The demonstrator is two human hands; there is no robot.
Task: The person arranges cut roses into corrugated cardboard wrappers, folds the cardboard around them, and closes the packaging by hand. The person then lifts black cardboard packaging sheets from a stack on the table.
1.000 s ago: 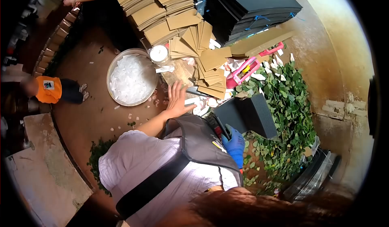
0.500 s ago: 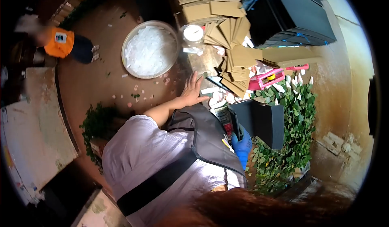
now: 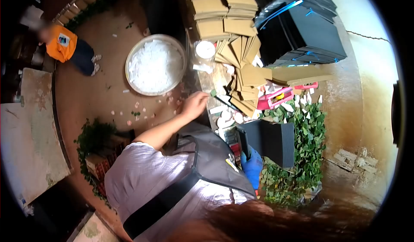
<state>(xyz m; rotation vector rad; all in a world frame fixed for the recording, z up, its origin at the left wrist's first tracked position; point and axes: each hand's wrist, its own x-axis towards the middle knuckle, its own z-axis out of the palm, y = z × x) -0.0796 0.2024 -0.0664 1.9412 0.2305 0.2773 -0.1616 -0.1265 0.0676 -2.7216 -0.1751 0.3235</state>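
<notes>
Dark flat object (image 3: 243, 141): in the right hand (image 3: 252, 165), gloved blue, fingers wrapped round its near end
Left hand (image 3: 196, 105): bare, fingers curled; cannot tell whether it pinches anything
Leaf (image 3: 213, 93): just beyond left fingertips
Basin (image 3: 180, 72): left of both hands

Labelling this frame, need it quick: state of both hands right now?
Left hand: fingers curled beside a small green leaf; can't tell whether it grips it.
Right hand, blue-gloved: closed, holding a dark slim object.
</notes>
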